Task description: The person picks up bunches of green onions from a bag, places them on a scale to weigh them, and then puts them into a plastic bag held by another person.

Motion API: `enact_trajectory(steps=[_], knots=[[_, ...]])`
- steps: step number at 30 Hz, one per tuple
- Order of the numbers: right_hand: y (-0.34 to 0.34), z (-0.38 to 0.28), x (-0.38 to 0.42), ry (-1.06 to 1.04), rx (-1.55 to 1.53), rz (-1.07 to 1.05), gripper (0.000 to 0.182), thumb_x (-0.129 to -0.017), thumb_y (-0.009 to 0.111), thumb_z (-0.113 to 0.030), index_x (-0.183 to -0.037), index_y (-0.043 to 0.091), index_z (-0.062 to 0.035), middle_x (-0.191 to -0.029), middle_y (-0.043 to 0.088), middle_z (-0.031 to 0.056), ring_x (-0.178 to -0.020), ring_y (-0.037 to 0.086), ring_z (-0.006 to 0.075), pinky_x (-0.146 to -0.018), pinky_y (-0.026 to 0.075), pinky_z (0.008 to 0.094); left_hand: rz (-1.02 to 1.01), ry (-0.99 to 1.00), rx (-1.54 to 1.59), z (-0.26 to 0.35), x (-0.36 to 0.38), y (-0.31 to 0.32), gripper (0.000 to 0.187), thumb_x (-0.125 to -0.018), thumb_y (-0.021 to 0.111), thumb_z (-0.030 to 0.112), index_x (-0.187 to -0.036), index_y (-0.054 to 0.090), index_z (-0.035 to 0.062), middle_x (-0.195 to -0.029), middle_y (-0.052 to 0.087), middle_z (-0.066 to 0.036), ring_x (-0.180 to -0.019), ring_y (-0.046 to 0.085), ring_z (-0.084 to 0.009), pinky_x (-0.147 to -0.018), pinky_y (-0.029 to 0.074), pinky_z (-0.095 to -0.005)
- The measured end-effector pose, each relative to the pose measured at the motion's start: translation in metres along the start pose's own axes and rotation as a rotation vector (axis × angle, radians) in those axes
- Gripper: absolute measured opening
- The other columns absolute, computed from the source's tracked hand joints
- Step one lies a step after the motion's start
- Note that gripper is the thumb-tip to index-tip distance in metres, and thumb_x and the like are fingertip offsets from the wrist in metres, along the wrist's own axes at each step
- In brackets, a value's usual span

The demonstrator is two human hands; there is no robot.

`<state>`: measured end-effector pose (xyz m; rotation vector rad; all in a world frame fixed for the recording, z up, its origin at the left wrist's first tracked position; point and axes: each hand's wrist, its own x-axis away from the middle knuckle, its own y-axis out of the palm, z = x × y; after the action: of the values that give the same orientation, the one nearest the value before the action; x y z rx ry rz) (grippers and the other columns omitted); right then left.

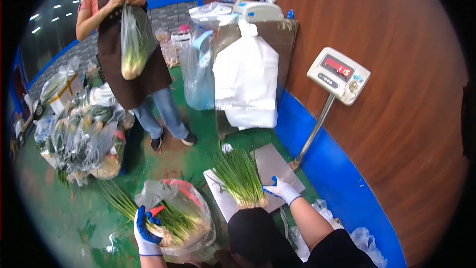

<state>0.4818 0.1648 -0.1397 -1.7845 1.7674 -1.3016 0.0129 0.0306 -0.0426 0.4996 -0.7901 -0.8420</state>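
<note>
right hand [280, 188] rests open on the bunch [240, 177] on the scale [277, 166], stalks pointing away from the person. left hand [147, 229] grips more greens in a bag [196, 208], well left.

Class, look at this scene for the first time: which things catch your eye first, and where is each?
A bunch of green onions lies on the floor scale's platform, the right hand touching it; the red display glows above on its pole. At lower left, the left hand grips more green onions in a clear plastic bag. At upper left, a standing person holds up a bagged vegetable.
</note>
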Motion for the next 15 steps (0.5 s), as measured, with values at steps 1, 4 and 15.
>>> enact_trajectory(steps=[1, 4, 15], knots=[[-0.001, 0.006, -0.002, 0.07, -0.04, -0.13, 0.101, -0.065, 0.069, -0.06, -0.139, 0.032, -0.0006, -0.136, 0.043, 0.0213, -0.124, 0.045, 0.0321, -0.102, 0.037, 0.0369, 0.012, -0.029, 0.029, -0.001, -0.001, -0.002, 0.01, -0.088, 0.059, 0.021, -0.096, 0.06, 0.0143, -0.072, 0.06, -0.001, -0.052, 0.052, -0.0101, -0.047, 0.044, -0.0258], [0.017, 0.026, -0.015, 0.111, 0.009, -0.139, 0.099, -0.065, 0.068, -0.06, -0.138, 0.035, -0.0009, -0.136, 0.044, 0.0207, -0.124, 0.045, 0.0326, -0.102, 0.037, 0.0371, -0.009, -0.091, -0.034, -0.003, 0.002, 0.002, 0.011, -0.09, 0.057, 0.023, -0.094, 0.059, 0.0132, -0.08, 0.063, -0.003, -0.055, 0.054, -0.0118, -0.049, 0.046, -0.0294], [0.115, 0.068, -0.11, 0.317, -0.364, -0.221, 0.146, -0.046, 0.088, -0.048, -0.143, -0.01, -0.0011, -0.144, 0.027, 0.0258, -0.128, 0.038, 0.032, -0.103, 0.037, 0.0393, -0.005, -0.073, -0.13, -0.013, 0.0, 0.023, 0.022, -0.089, 0.057, 0.019, -0.109, 0.059, 0.0092, -0.086, 0.063, -0.007, -0.056, 0.052, -0.0144, -0.052, 0.047, -0.0296]])
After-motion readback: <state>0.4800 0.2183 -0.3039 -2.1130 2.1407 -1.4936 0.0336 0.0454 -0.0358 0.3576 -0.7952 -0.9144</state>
